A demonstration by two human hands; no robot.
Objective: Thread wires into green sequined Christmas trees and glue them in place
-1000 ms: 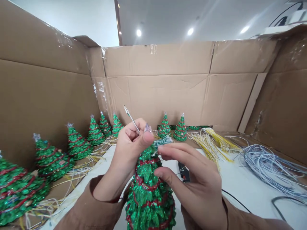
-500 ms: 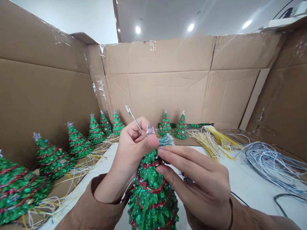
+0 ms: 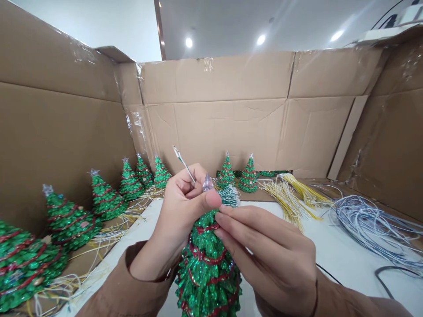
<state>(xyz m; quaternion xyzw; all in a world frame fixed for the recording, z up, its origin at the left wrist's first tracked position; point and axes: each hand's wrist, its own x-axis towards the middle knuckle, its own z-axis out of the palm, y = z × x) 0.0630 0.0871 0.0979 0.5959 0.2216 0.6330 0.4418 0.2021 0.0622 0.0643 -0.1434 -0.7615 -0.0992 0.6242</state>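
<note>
At the far left, a row of green trees (image 3: 71, 222) with red garlands and pale stars runs back along the cardboard (image 3: 211, 127), white and yellow wires (image 3: 109, 233) lying at their bases. Next comes the left hand (image 3: 185, 202), its fingers closed around the top of the near tree (image 3: 209, 264), by the star (image 3: 208, 182); a thin white wire (image 3: 183, 164) also sticks up from the grip, slanting left. The near tree stands upright in the middle, close to the camera, its layered leaves deep green, glossy and flecked with glitter. Shiny red garland loops around it in tiers, and the star is clear with a faint purple tint. Behind it are two small trees (image 3: 247, 176) and a teal and white wire bundle (image 3: 228, 196). The right hand (image 3: 274, 259) holds its fingertips nearly together against the near tree's upper right side; whether they pinch anything is hidden. Further right, yellow and white bundles (image 3: 291, 198) and a loose blue-white coil (image 3: 370, 229) lie on the white desk (image 3: 333, 251).
</note>
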